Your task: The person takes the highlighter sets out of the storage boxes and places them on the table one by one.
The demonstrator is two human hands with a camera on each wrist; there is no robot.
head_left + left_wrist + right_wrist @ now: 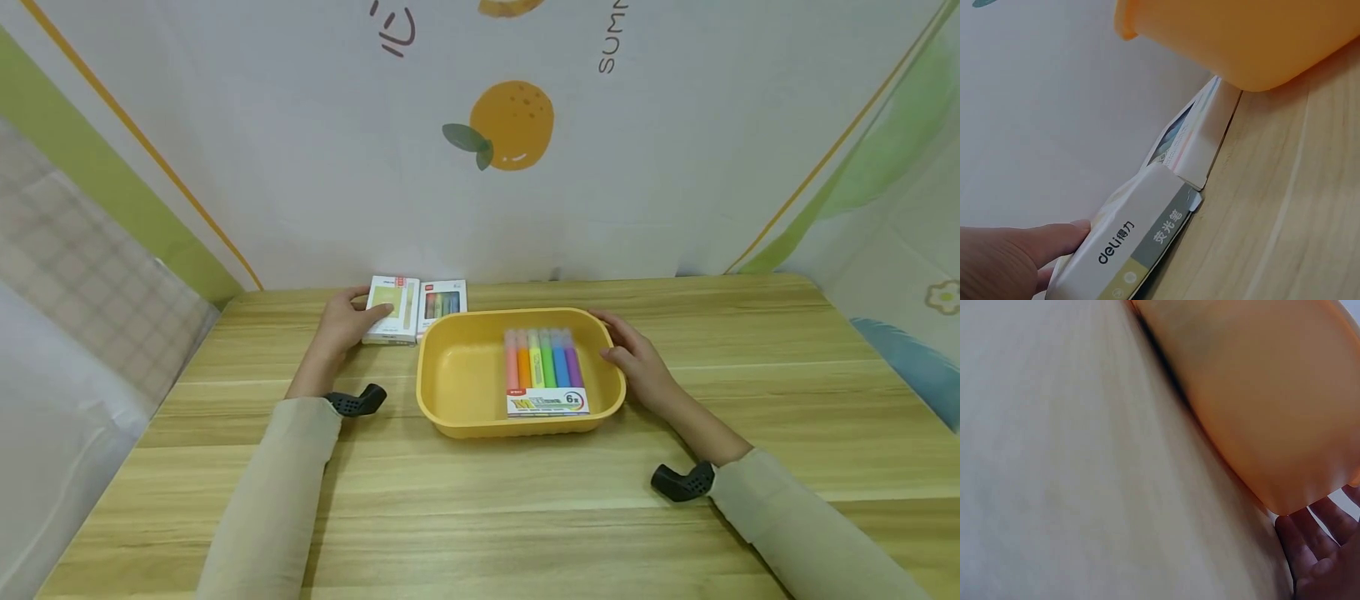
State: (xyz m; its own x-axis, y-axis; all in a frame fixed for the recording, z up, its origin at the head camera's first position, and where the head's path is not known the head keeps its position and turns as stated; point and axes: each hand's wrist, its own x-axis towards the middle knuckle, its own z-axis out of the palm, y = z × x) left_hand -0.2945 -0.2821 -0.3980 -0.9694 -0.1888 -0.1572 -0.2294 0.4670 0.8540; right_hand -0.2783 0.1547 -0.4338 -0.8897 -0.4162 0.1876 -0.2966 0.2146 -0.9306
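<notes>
My left hand grips a white and yellow highlighter box, thumb on its top face and fingers at its far left side. In the left wrist view, the box's printed end faces the camera, with a dark gap along its lower edge. Touching its right side is another white box with a window showing coloured pens. At the right end of a yellow plastic basket, my right hand holds the rim, thumb inside and fingers outside. A pack of coloured highlighters lies in the basket's right half.
Everything stands on a wood-grain table. Behind its far edge hangs a white cloth with fruit prints. Black wrist devices sit at both sleeve cuffs.
</notes>
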